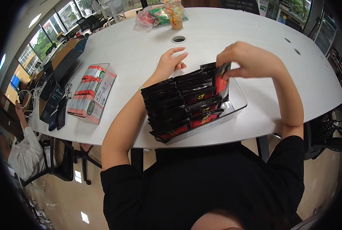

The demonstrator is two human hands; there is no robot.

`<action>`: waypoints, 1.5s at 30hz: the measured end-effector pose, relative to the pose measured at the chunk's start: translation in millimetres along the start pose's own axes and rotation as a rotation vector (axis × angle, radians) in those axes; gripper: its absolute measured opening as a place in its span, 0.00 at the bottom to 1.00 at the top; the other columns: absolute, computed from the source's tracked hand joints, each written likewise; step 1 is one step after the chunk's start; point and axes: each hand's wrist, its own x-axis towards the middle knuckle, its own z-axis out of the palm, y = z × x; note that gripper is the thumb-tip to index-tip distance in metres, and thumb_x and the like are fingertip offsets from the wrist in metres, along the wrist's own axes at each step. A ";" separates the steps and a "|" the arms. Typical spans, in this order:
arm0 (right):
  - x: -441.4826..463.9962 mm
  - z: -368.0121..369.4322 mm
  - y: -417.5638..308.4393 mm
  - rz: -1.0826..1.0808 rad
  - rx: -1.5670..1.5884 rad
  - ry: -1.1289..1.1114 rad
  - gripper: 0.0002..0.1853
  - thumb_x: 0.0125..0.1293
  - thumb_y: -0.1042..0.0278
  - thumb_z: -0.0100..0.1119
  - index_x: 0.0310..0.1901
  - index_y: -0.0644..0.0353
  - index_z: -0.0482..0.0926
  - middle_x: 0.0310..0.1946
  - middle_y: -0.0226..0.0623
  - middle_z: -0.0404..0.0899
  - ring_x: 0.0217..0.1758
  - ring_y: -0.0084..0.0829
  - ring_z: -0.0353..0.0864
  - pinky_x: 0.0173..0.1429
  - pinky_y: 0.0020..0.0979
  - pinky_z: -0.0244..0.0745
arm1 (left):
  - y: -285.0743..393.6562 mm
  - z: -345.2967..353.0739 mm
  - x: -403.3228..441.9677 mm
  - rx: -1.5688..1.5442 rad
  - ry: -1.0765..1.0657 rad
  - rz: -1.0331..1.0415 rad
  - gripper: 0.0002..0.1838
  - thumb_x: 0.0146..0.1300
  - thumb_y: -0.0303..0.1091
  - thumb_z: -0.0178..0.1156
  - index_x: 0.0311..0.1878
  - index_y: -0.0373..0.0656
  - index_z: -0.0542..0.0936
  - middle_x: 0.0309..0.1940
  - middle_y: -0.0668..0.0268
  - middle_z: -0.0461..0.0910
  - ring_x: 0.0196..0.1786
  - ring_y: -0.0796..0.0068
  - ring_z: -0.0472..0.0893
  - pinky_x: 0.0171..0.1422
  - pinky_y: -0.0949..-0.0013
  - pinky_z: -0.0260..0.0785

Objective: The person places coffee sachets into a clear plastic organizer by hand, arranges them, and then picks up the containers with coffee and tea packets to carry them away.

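A clear plastic box [238, 109] stands near the table's front edge, packed with rows of black and red coffee sachets [182, 96]. Pinched between the thumb and fingers of my right hand [251, 59] is one sachet [221, 78], upright at the box's far right end. It is unclear whether its lower edge rests in the box. My left hand [173, 61] hovers behind the box with fingers apart and nothing in them; the left forearm passes along the box's left side. Further left sits a second clear box [107, 90] of white and red sachets [87, 90].
The white table [224, 30] holds a drink cup [174, 17] and a plastic bag of packets [151, 18] behind a cable hole [178, 39]. Glasses, a phone and dark cartons [53, 101] line the left edge. Another person [27, 153] sits at far left.
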 end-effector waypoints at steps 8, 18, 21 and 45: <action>2.1 2.9 -23.0 0.168 -0.196 -0.032 0.13 0.45 0.72 0.67 0.32 0.64 0.74 0.27 0.41 0.79 0.35 0.41 0.79 0.40 0.37 0.72 | 0.1 2.2 0.7 -0.010 -0.020 -0.008 0.29 0.59 0.42 0.62 0.58 0.34 0.67 0.25 0.68 0.76 0.35 0.80 0.77 0.43 0.78 0.68; -0.5 13.0 -20.8 0.142 -0.303 0.051 0.29 0.39 0.72 0.71 0.45 0.59 0.69 0.46 0.45 0.71 0.49 0.42 0.71 0.49 0.37 0.68 | -1.7 2.4 1.4 0.019 -0.045 0.007 0.26 0.60 0.41 0.61 0.57 0.35 0.69 0.30 0.66 0.77 0.38 0.80 0.77 0.46 0.77 0.69; -6.2 11.8 -19.1 0.047 -0.304 0.062 0.42 0.36 0.69 0.74 0.57 0.58 0.64 0.58 0.49 0.62 0.58 0.45 0.66 0.56 0.37 0.67 | -4.4 -0.2 3.7 0.018 -0.062 0.013 0.24 0.62 0.42 0.59 0.55 0.37 0.71 0.31 0.66 0.78 0.37 0.80 0.77 0.46 0.76 0.69; -1.7 20.1 -19.7 0.009 -0.123 0.213 0.45 0.48 0.69 0.66 0.67 0.65 0.52 0.63 0.54 0.60 0.61 0.48 0.66 0.63 0.37 0.62 | -3.5 3.1 2.4 0.026 -0.067 0.011 0.17 0.65 0.40 0.54 0.51 0.38 0.74 0.32 0.66 0.78 0.38 0.80 0.76 0.47 0.76 0.69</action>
